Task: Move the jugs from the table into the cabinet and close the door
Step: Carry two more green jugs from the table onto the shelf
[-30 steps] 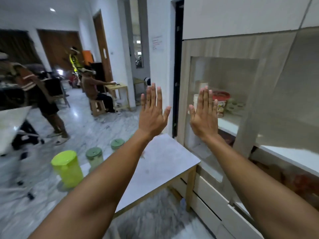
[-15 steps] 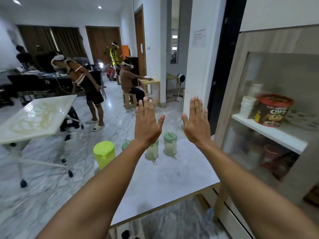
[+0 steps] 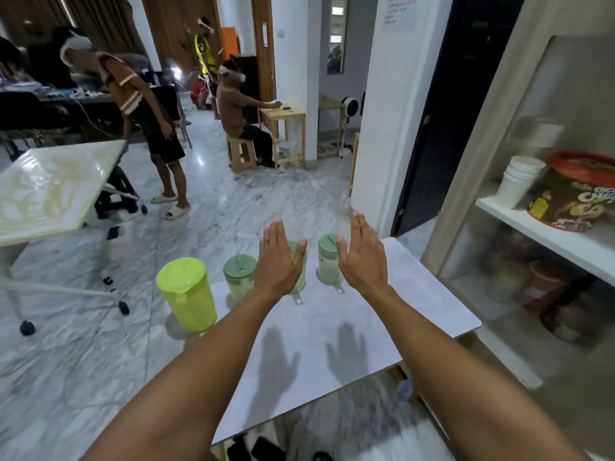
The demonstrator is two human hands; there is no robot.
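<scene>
Several jugs stand in a row at the far edge of the white table [image 3: 332, 334]. At the left is a lime-green jug [image 3: 188, 294]. Beside it stands a clear jug with a green lid [image 3: 238, 276], then a second one [image 3: 299, 277] mostly hidden behind my left hand, then a third [image 3: 327, 261]. My left hand [image 3: 278, 261] and my right hand [image 3: 362, 257] hover flat above the table, palms down, fingers stretched, holding nothing. The cabinet [image 3: 492, 134] stands at the right behind its glass door [image 3: 499, 261].
On the cabinet shelf [image 3: 545, 234] are stacked white cups [image 3: 519, 181] and a brown tub with a red lid [image 3: 575, 194]. A second white table [image 3: 50, 184] stands left. Three people are further back in the room, one seated on a stool [image 3: 241, 154].
My view has swung left and down from the cabinet to the table. Both hands have dropped lower, still open, and now hover over the jugs.
</scene>
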